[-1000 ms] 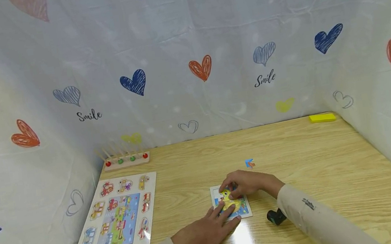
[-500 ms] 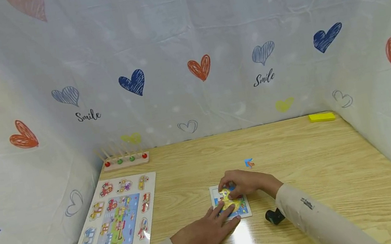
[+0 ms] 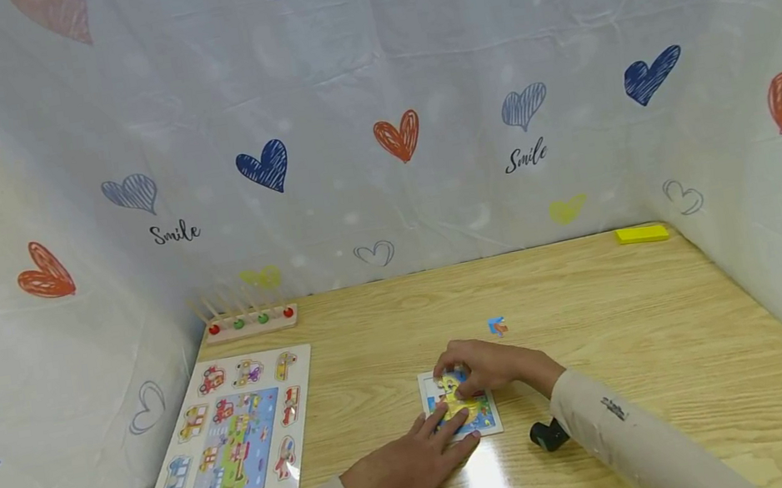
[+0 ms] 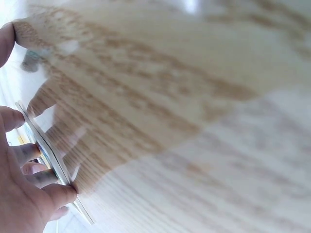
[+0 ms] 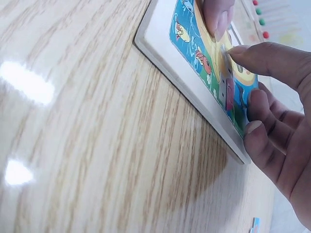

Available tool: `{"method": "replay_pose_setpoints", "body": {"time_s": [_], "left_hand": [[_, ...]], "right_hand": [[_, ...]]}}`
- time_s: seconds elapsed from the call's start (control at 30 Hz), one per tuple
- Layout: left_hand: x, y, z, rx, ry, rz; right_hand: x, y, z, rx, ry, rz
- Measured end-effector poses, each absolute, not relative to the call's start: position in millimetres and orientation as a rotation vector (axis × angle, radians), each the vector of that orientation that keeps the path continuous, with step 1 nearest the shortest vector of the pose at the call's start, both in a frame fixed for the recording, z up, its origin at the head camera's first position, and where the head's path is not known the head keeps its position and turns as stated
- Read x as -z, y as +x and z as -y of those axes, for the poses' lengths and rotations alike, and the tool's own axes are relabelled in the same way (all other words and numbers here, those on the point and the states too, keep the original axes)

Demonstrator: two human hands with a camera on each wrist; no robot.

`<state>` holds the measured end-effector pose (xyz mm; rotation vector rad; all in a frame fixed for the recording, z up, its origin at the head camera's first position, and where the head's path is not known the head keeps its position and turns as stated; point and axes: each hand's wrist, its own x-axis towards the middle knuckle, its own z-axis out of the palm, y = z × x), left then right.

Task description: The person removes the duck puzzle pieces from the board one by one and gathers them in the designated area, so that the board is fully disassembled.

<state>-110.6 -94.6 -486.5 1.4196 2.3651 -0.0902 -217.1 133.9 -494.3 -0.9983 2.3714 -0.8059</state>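
Note:
A small jigsaw puzzle with a white frame (image 3: 426,395) lies on the table in the head view, its picture yellow, blue and green. Spread flat from the near left, my left hand (image 3: 413,472) rests its fingertips on the lower part of the puzzle. My right hand (image 3: 485,363) reaches over the upper right part, thumb and curled fingers pinching a puzzle piece (image 5: 228,90) within the frame. A narrow gap shows along this piece in the right wrist view. One loose blue and orange puzzle piece (image 3: 498,327) lies on the table beyond the right hand.
At the left lies a large white board (image 3: 302,426) with vehicle pictures. Behind it stands a wooden peg rack (image 3: 251,325) with red and green beads. A yellow block (image 3: 643,235) sits at the back right. Heart-printed curtains (image 3: 324,203) enclose the table (image 3: 640,333).

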Motion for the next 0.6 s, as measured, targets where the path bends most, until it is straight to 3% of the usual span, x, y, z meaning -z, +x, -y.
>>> {"method": "replay_pose_setpoints", "body": {"time_s": [0.6], "left_hand": [[489.7,-112.8,95.4,0.077,1.418,-2.355]], "right_hand": [[495.8,-216.3,-134.0,0.921,-1.050,-2.290]]}}
